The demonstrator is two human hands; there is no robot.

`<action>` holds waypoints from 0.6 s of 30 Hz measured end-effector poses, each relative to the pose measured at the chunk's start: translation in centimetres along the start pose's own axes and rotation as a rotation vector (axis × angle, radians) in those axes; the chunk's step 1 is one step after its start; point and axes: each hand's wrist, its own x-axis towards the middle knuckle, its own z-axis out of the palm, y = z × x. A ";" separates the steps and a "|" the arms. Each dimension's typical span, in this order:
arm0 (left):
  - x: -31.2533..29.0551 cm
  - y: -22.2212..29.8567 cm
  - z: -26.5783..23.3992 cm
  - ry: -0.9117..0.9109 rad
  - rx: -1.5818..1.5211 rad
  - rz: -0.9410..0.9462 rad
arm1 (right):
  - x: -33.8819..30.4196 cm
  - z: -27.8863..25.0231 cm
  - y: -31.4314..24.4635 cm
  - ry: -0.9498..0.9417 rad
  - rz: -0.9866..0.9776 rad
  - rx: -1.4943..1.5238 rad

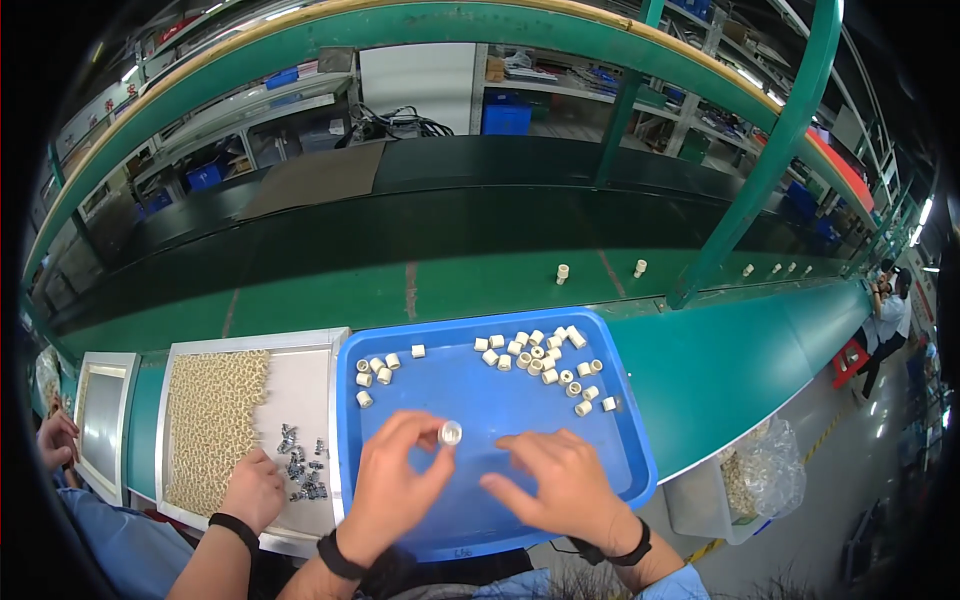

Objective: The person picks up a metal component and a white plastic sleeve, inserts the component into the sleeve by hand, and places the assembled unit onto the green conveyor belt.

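My left hand (395, 485) is over the left part of a blue tray (640, 470), pinching a small white cylindrical cap (450, 433) between thumb and fingertips. The cap's round end faces up. Just to the right, my right hand (565, 485) hovers above the tray with its fingers apart and nothing in them. Several cream-coloured cylindrical caps (537, 365) lie scattered at the tray's far right. A smaller group of the same caps (377, 366) sits at its far left.
A co-worker's hand (255, 490) rests at a framed tray (310, 345) holding cream rings (210, 420) and small metal parts (303, 470). Caps stand on the green conveyor (480, 265). A green post (755, 150) rises at right. Below it sits a bin with plastic bags (765, 470).
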 end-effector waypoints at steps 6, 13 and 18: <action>11.6 -1.6 1.1 0.082 0.083 -0.053 | -1.1 -4.2 6.1 -0.212 0.098 -0.333; 22.7 -10.1 2.3 -0.047 0.217 -0.211 | -3.3 -6.9 10.2 -0.278 0.189 -0.369; 26.1 -18.1 2.0 -0.100 0.374 -0.187 | -3.8 -7.5 11.3 -0.292 0.203 -0.285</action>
